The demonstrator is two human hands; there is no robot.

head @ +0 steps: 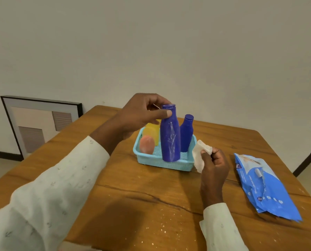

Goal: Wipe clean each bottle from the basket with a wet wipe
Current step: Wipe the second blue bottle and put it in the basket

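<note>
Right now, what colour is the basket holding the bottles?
Light turquoise blue basket, with a mesh-textured wall; the head view shows it.

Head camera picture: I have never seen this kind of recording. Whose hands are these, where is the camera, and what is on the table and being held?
There is no machine here. A camera worn on a person's head looks forward and down at their own two hands. The left hand grips the neck of a tall blue bottle standing in a light blue basket. The basket also holds a smaller blue bottle, a yellow bottle and a pink one. The right hand holds a white wet wipe. A blue pack of wipes lies on the wooden table.
</note>
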